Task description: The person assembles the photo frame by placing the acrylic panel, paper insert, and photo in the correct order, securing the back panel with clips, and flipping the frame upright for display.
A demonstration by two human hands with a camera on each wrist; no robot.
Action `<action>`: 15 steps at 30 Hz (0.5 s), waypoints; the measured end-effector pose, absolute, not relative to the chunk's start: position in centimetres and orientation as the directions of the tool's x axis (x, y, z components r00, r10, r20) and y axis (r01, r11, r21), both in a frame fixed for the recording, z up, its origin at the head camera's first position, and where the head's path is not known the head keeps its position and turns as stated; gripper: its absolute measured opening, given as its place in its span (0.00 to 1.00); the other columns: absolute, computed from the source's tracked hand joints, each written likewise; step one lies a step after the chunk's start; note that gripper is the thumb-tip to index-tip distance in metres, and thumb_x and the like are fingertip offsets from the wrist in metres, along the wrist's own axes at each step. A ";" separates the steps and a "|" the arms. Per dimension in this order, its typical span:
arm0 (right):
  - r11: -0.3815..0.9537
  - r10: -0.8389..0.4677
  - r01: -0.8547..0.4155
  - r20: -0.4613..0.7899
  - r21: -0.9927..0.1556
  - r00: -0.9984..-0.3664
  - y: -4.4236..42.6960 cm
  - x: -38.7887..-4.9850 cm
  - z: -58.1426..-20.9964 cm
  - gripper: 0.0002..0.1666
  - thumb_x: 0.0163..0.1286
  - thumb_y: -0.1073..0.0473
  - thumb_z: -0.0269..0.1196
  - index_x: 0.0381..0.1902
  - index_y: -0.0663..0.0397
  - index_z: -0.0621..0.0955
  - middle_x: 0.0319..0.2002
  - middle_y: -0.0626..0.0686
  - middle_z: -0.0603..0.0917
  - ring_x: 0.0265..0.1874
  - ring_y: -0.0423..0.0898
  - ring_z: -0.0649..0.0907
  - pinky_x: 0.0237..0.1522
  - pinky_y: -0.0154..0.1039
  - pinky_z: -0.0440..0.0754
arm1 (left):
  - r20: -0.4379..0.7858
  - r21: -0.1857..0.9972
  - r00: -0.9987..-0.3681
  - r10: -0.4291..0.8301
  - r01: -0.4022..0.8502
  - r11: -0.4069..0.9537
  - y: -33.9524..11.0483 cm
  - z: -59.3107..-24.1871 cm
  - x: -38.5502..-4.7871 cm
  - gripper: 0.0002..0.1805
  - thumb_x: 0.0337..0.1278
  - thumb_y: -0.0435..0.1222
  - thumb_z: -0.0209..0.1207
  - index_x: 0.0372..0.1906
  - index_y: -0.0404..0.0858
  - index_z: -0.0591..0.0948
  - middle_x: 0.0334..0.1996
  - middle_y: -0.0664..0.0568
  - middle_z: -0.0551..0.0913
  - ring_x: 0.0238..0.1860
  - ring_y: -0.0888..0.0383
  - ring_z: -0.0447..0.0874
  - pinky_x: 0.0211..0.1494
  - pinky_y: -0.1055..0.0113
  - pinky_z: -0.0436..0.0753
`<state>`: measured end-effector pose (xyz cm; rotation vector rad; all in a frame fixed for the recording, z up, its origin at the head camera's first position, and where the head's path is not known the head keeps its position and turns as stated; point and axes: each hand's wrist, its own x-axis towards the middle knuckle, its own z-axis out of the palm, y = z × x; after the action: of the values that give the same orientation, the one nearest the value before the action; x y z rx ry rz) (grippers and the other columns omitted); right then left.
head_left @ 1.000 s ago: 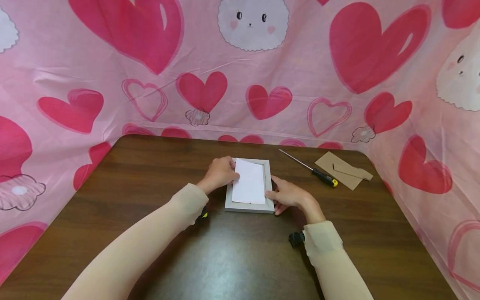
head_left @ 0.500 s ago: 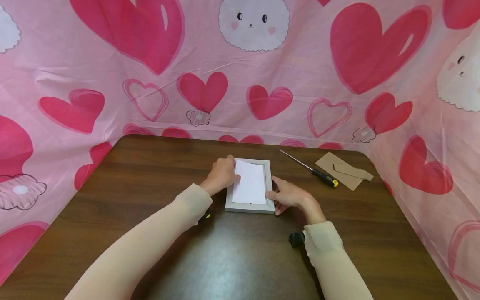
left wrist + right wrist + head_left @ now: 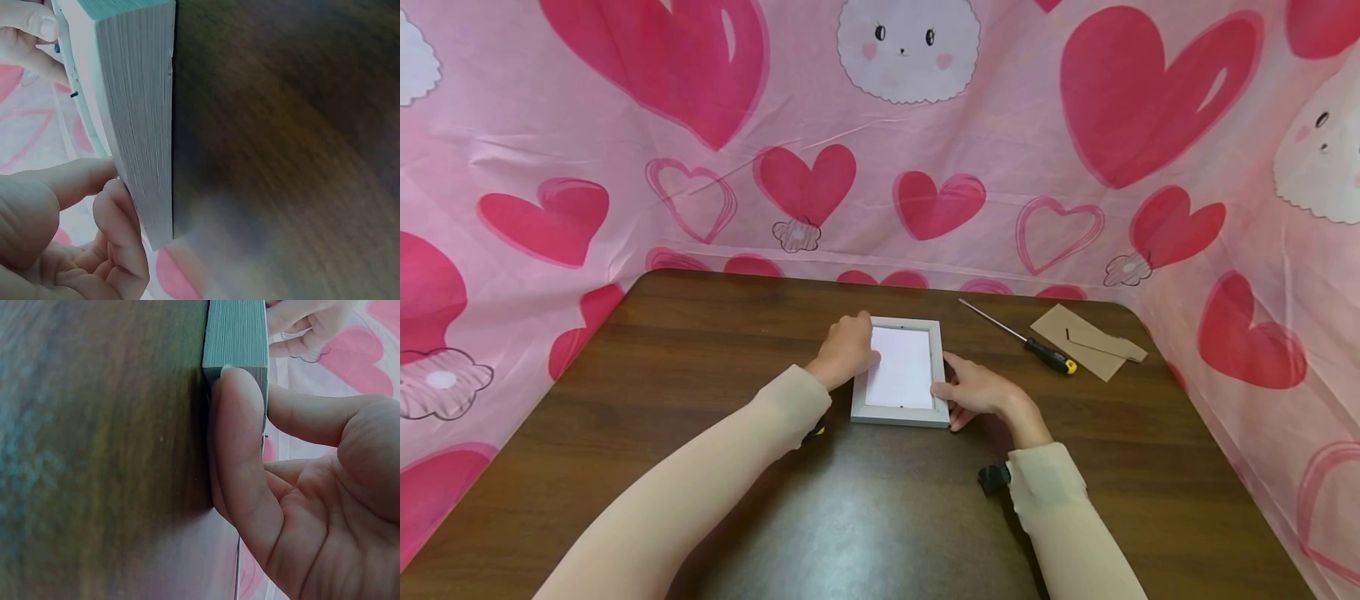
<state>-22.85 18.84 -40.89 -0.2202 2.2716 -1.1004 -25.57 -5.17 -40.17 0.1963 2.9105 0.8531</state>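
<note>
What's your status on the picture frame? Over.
Left hand holding left side of picture frame, right hand gripping its right side. White sheet in the opening. Screwdriver and brown board off to the right, clear of both hands.

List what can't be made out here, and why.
Head view: left hand hides part of the left side of the frame.
Head view: underside of the white sheet faces down.
Head view: dark mark on the brown board is too small to identify.
Right wrist view: fingers of the right hand hide part of the frame.
Left wrist view: top edge cuts off part of the frame.
</note>
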 end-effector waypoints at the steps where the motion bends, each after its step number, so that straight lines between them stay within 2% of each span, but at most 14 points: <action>1: 0.641 -0.388 0.107 -0.441 -0.760 -0.809 18.8 -22.9 -40.9 0.48 0.83 0.56 0.60 0.86 0.59 0.47 0.43 0.64 0.80 0.23 0.49 0.87 0.32 0.43 0.91 | -0.062 0.544 -0.986 0.152 0.094 0.834 -5.2 -40.2 -25.6 0.29 0.65 0.33 0.71 0.66 0.27 0.74 0.53 0.35 0.85 0.46 0.43 0.87 0.55 0.48 0.90; 15: 0.642 -0.377 0.116 -0.444 -0.758 -0.813 18.8 -22.8 -41.0 0.48 0.82 0.56 0.61 0.86 0.59 0.47 0.43 0.64 0.79 0.23 0.49 0.86 0.31 0.43 0.91 | -0.053 0.559 -0.985 0.162 0.105 0.823 -5.6 -40.3 -25.5 0.24 0.64 0.33 0.72 0.58 0.29 0.77 0.46 0.38 0.85 0.42 0.45 0.84 0.49 0.53 0.91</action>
<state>-22.77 18.84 -41.03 -0.2028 2.2773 -1.1061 -25.55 -5.58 -40.28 0.2132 2.9056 0.8818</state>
